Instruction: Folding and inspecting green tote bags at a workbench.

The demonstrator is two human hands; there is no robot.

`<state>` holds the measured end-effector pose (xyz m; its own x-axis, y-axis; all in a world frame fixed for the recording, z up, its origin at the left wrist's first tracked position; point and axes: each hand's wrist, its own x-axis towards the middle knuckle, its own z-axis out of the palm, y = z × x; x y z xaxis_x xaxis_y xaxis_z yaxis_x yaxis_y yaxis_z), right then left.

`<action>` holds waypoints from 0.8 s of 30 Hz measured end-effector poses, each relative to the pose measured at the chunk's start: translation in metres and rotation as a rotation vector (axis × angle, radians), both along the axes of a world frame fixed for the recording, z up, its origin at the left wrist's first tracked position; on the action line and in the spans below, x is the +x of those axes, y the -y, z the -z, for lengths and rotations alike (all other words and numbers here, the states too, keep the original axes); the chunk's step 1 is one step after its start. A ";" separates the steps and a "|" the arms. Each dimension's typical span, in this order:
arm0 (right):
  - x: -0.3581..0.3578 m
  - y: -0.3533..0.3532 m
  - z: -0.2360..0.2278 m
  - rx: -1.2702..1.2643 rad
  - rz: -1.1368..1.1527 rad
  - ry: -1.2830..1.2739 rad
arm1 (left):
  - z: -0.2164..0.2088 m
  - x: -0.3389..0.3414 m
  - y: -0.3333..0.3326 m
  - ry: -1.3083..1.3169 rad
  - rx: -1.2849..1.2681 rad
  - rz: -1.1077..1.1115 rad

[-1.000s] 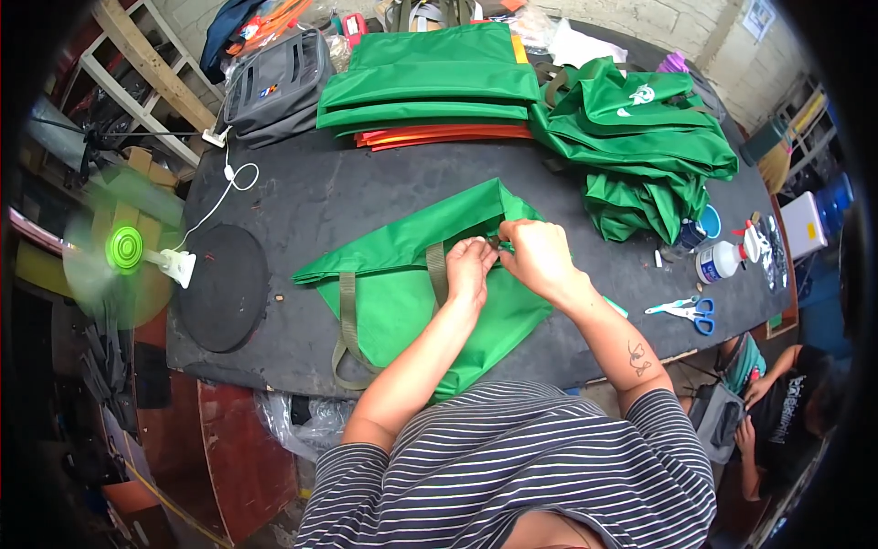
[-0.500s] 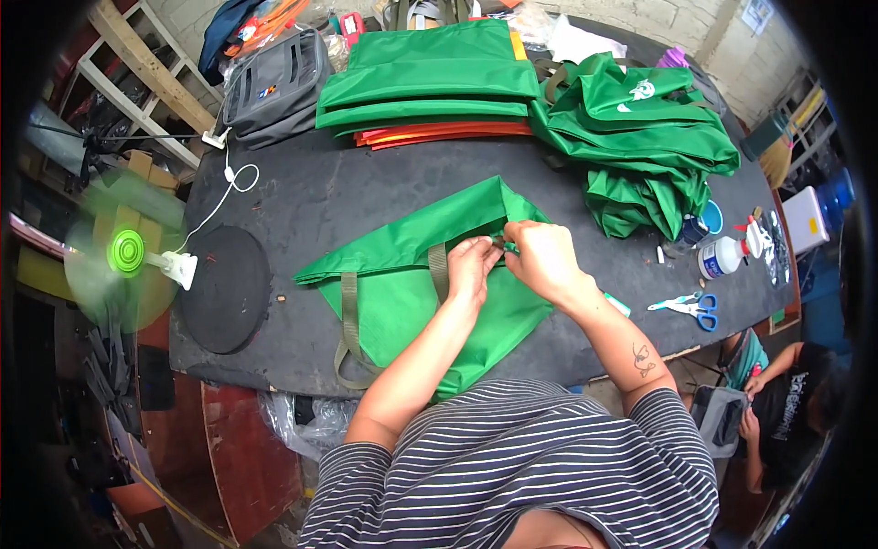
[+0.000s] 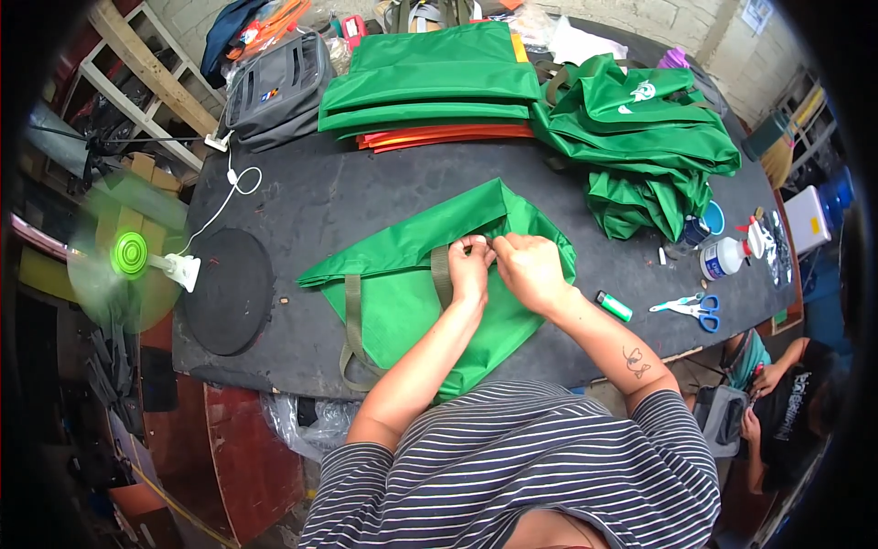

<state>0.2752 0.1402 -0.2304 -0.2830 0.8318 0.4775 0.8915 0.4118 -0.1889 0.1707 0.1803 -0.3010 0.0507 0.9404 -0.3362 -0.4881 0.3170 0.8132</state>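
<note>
A green fabric bag with olive webbing straps lies on the dark table in front of me, its top edge folded over. My left hand is closed in a pinch on the bag's edge, near the upper end of one strap. Right beside it, my right hand has its fingers curled shut at the same folded edge. The fingertips of both hands nearly meet. Whether some small thing sits between them is hidden. To the right of the bag lie a green lighter and blue-handled scissors.
Folded green fabric is stacked over orange pieces at the back, with crumpled green bags to its right. A grey bag, a running fan and a round black disc are leftward. A spray bottle stands right; another person sits beyond.
My right hand has shifted slightly down, closer to my left fingertips. The forearm has moved off the lighter, which now shows whole. The bag's right side has spread outward.
</note>
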 end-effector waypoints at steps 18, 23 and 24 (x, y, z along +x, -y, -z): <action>0.008 0.005 0.007 0.071 -0.048 -0.125 | 0.000 -0.003 -0.002 0.014 0.015 0.043; 0.004 0.008 -0.004 0.042 0.021 -0.122 | 0.003 -0.004 -0.003 0.000 -0.026 0.048; 0.004 0.008 -0.005 0.031 0.042 -0.126 | 0.004 -0.004 -0.004 0.009 -0.029 0.047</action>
